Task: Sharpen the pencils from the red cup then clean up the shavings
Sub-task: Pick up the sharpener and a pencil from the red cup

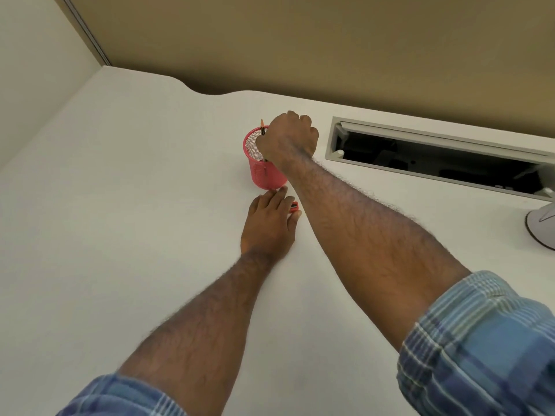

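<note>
A red mesh cup point(264, 172) stands upright on the white desk point(135, 205). My right hand point(288, 138) is over the cup's rim, fingers closed around a pencil point(262, 127) whose sharpened tip sticks up above the cup. Just in front of the cup my left hand point(268, 226) lies flat on the desk, its fingers on a small red sharpener point(293, 207) that is mostly hidden under them. Whether other pencils are in the cup cannot be seen.
A long open cable slot point(435, 157) with a raised flap is cut into the desk at the back right. A white lamp or fan base point(540, 226) sits at the right edge. A beige partition wall point(300, 40) runs behind the desk.
</note>
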Demonstrator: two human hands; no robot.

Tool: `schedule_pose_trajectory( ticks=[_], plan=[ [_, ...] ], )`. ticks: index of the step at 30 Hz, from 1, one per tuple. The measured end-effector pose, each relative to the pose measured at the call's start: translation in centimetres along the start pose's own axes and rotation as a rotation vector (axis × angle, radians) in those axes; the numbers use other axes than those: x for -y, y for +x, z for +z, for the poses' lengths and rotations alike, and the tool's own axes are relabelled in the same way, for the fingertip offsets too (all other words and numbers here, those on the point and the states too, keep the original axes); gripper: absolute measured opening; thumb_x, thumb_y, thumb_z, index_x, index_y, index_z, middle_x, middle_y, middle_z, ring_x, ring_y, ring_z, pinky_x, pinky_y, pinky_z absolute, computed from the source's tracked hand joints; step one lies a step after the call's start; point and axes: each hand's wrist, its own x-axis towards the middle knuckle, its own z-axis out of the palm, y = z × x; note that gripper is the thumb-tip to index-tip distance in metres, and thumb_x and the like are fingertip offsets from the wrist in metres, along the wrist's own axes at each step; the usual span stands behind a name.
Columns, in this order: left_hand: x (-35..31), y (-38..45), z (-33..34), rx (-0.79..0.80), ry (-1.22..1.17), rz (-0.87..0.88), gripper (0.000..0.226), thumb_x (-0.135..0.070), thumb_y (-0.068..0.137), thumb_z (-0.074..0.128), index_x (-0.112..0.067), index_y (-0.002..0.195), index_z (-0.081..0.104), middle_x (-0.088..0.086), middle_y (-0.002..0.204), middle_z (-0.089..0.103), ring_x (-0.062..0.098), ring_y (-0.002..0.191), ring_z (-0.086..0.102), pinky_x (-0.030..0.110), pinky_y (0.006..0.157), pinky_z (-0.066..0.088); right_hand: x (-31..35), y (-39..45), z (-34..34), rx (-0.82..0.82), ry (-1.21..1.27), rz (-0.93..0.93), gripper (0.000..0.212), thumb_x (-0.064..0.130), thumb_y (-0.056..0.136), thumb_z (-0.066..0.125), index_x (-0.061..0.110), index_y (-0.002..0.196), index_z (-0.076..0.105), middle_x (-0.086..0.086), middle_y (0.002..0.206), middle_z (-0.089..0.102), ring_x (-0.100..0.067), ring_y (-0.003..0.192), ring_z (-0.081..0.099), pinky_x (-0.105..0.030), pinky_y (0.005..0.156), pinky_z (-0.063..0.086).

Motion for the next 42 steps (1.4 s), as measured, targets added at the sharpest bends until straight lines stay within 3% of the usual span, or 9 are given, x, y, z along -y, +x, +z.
schedule_pose_trajectory(
  ticks=[8, 12, 15, 20, 23, 26, 30, 34, 42],
  plan=[
    [0.1, -0.1, 0.2, 0.001, 0.017, -0.004, 0.045, -0.038, 0.098, 0.036, -0.015, 0.134, 0.051, 0.006, 0.144, 0.052, 0.026, 0.135, 0.044, 0.043, 0.113, 0.033, 0.1, 0.5, -1.0, 0.003, 0.077, 0.011, 0.031, 0.039, 0.083, 0.056, 0.018, 0.103, 0.069, 0.002, 0.109, 0.064, -0.022, 0.111, 0.05, -0.037, 0.091, 0.041],
    [-0.2, -0.3, -0.2, -0.005, 0.003, 0.0, 0.041, -0.031, 0.097, 0.042, -0.012, 0.132, 0.054, 0.009, 0.144, 0.051, 0.03, 0.134, 0.044, 0.045, 0.112, 0.033, 0.5, 0.0, -3.8, -0.161, 0.206, -0.065, 0.026, 0.04, 0.079, 0.056, 0.019, 0.076, 0.072, 0.007, 0.074, 0.063, -0.019, 0.088, 0.06, -0.03, 0.081, 0.045],
    [-0.3, -0.3, -0.5, -0.012, 0.001, 0.004, 0.039, -0.027, 0.098, 0.045, -0.01, 0.131, 0.055, 0.01, 0.143, 0.052, 0.031, 0.134, 0.045, 0.045, 0.112, 0.033, 1.0, -1.2, -6.9, -0.297, 0.337, -0.17, 0.025, 0.038, 0.083, 0.057, 0.022, 0.064, 0.06, 0.008, 0.07, 0.055, -0.017, 0.076, 0.055, -0.027, 0.076, 0.043],
    [-0.5, -0.6, -0.8, -0.001, -0.062, 0.005, 0.036, -0.025, 0.099, 0.046, -0.008, 0.128, 0.057, 0.01, 0.139, 0.056, 0.03, 0.13, 0.049, 0.044, 0.111, 0.034, -0.9, -5.1, -11.4, -0.437, 0.563, -0.308, 0.02, 0.027, 0.094, 0.05, 0.01, 0.089, 0.061, 0.003, 0.075, 0.064, -0.013, 0.066, 0.058, -0.029, 0.06, 0.046],
    [-0.6, -0.9, -1.3, -0.017, -0.154, 0.009, 0.029, -0.021, 0.098, 0.049, -0.007, 0.12, 0.061, 0.013, 0.123, 0.065, 0.032, 0.115, 0.058, 0.041, 0.102, 0.042, -3.9, -8.6, -11.8, -0.382, 0.565, -0.313, 0.015, 0.021, 0.099, 0.044, 0.009, 0.098, 0.053, -0.003, 0.073, 0.062, -0.017, 0.059, 0.057, -0.034, 0.051, 0.047],
    [-0.6, -1.7, -1.7, -0.033, -0.228, 0.009, 0.022, -0.022, 0.098, 0.049, -0.01, 0.111, 0.063, 0.009, 0.11, 0.067, 0.029, 0.105, 0.057, 0.038, 0.093, 0.044, -7.5, -12.5, -10.9, -0.311, 0.417, -0.277, 0.017, 0.025, 0.099, 0.044, 0.013, 0.103, 0.054, -0.006, 0.08, 0.065, -0.025, 0.069, 0.06, -0.04, 0.058, 0.052],
    [-1.1, -4.0, -1.9, 0.011, -0.337, -0.022, 0.024, -0.027, 0.098, 0.047, -0.014, 0.109, 0.065, 0.007, 0.107, 0.067, 0.027, 0.103, 0.054, 0.037, 0.091, 0.044, -12.7, -18.1, -8.3, -0.12, 0.078, -0.264, 0.024, 0.033, 0.1, 0.045, 0.022, 0.114, 0.061, -0.001, 0.098, 0.066, -0.024, 0.083, 0.061, -0.033, 0.062, 0.047],
    [-2.7, -7.9, -3.4, 0.078, -0.397, 0.087, 0.024, -0.028, 0.096, 0.045, -0.016, 0.104, 0.064, 0.003, 0.096, 0.067, 0.023, 0.091, 0.056, 0.034, 0.082, 0.043, -16.3, -23.9, -6.2, 0.03, -0.036, -0.21, 0.026, 0.038, 0.1, 0.04, 0.029, 0.116, 0.059, 0.005, 0.1, 0.06, -0.018, 0.095, 0.057, -0.031, 0.063, 0.041],
    [-6.4, -16.2, -7.5, 0.172, -0.687, 0.059, 0.011, -0.02, 0.091, 0.066, -0.019, 0.102, 0.067, -0.012, 0.092, 0.07, 0.006, 0.087, 0.065, 0.017, 0.077, 0.05, -18.8, -32.4, -6.2, -0.028, 0.02, -0.27, 0.018, 0.032, 0.096, 0.05, 0.024, 0.1, 0.066, 0.006, 0.086, 0.059, -0.019, 0.083, 0.056, -0.035, 0.057, 0.047]
  ],
)
